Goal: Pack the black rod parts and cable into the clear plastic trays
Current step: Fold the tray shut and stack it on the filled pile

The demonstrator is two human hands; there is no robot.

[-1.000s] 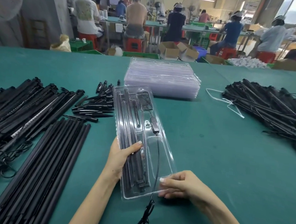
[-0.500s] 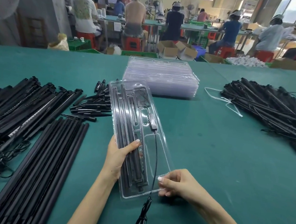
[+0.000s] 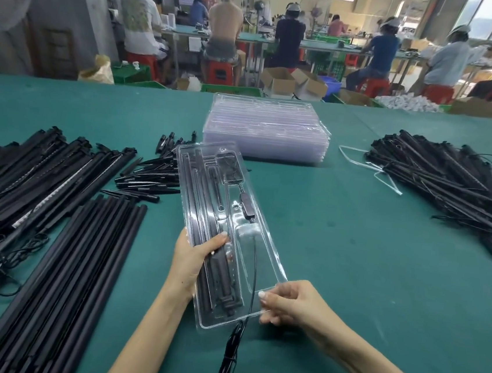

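Clear tray at centre: rods seated, cable bundle dangling out at 6 o'clock, unpacked. Left hand clamps tray's left edge; right hand pinches near corner. Spare tray stack at 12 o'clock.

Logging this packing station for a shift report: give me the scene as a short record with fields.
surface: green table
held item: clear tray, rods seated in its slots
left hand: grip on tray's left edge, thumb on rods
right hand: pinches tray's near right corner
cable: bundled end hangs past tray's near edge
empty trays: stack behind
loose stock: rod piles left, more right
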